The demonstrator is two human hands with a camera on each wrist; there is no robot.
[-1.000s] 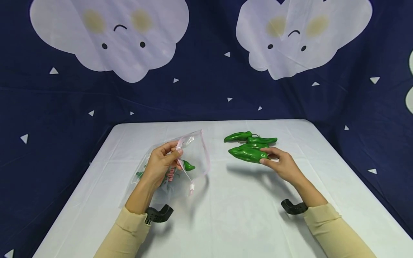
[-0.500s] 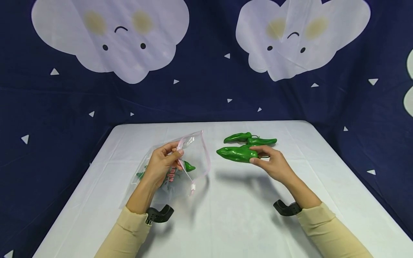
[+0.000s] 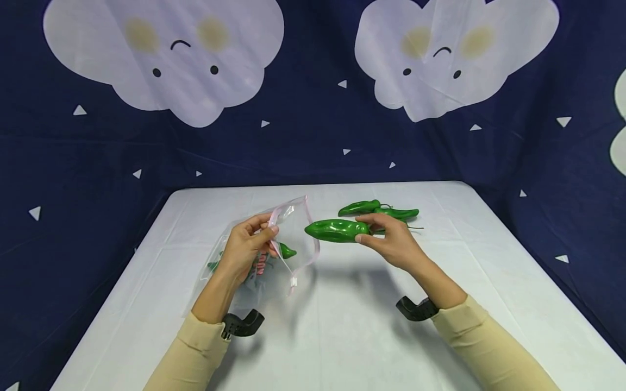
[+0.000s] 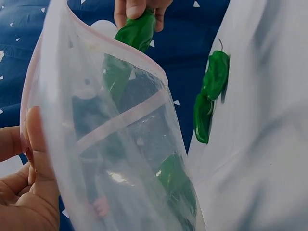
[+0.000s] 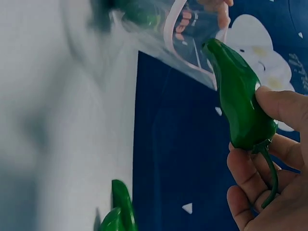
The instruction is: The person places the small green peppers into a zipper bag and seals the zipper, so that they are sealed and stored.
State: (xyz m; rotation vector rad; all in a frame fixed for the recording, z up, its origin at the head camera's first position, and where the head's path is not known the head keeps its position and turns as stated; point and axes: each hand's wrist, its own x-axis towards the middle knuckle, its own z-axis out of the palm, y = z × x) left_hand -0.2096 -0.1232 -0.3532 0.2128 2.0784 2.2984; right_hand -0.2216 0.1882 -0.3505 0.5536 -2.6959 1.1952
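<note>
Your right hand pinches a tapered, glossy green pepper tip-first at the mouth of a clear, pink-edged plastic bag, its rim gripped by your left hand; a wide opening should ease entry.

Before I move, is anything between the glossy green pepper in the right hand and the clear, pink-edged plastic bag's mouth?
Nothing visible is: the glossy green pepper in the right hand points its tip at the mouth of the clear, pink-edged plastic bag in the left hand.
</note>
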